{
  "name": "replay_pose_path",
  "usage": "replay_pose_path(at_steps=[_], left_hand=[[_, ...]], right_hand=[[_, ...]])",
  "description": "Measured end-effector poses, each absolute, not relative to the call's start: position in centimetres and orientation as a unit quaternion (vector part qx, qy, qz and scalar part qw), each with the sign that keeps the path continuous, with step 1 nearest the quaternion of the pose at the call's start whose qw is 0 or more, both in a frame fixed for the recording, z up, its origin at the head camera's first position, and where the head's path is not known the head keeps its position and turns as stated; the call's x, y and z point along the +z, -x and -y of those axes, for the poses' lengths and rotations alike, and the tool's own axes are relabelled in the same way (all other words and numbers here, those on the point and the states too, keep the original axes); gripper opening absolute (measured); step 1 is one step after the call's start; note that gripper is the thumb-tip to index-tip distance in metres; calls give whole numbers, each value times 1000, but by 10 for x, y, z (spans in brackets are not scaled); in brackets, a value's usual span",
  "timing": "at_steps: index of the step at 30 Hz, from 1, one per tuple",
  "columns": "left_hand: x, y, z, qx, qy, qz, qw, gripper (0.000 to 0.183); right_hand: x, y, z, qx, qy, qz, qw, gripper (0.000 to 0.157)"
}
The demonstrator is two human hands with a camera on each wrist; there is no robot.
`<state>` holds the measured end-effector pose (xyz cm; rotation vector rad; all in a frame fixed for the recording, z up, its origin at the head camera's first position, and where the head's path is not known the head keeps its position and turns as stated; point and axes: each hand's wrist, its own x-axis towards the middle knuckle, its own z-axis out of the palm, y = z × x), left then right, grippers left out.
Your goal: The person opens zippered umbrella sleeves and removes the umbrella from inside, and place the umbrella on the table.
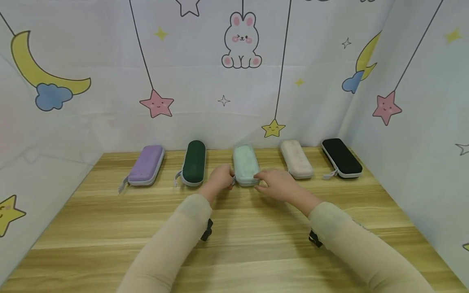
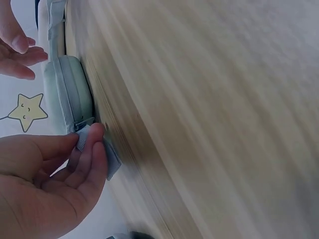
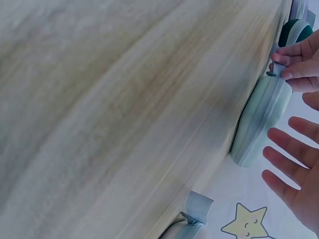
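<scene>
A mint-green zippered case [image 1: 246, 163] lies on the table in the middle of a row of similar cases. My left hand [image 1: 221, 178] is at its near left corner. Between thumb and fingers, that hand pinches the grey zipper pull tab [image 2: 112, 160], as the left wrist view shows. My right hand [image 1: 277, 185] is at the case's near right corner. Its fingers [image 3: 291, 144] are spread and loosely extended beside the case in the right wrist view, gripping nothing. The zipper looks closed along the side seen in the left wrist view.
To the left lie a purple case [image 1: 146, 165] and a dark green case [image 1: 194, 162]. A beige case [image 1: 297, 159] and a black case [image 1: 342, 158] are on the right. The wood-grain table [image 1: 249, 244] ends at a patterned cloth backdrop [image 1: 205, 73] behind the row.
</scene>
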<state>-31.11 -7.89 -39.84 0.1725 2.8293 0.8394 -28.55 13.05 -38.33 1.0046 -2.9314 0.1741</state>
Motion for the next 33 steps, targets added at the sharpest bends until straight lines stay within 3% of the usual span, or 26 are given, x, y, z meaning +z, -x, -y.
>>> replay_pose_path(at_steps=[6,11,18,33], left_hand=[[-400,306,87,272,-79,-955,90,42],[-395,297,95,295,-72,-944,128,21],[-396,291,114,289,-97,-939,157,38],[-399,282,139,321,-130,-912,218,31]], right_hand=[[-384,284,-133,51,-347,935,49,36],[-386,284,-134,45,-363,928,62,37],[-387,284,-135,45,-364,929,57,38],[-388,284,-144,40,-361,931,28,53]])
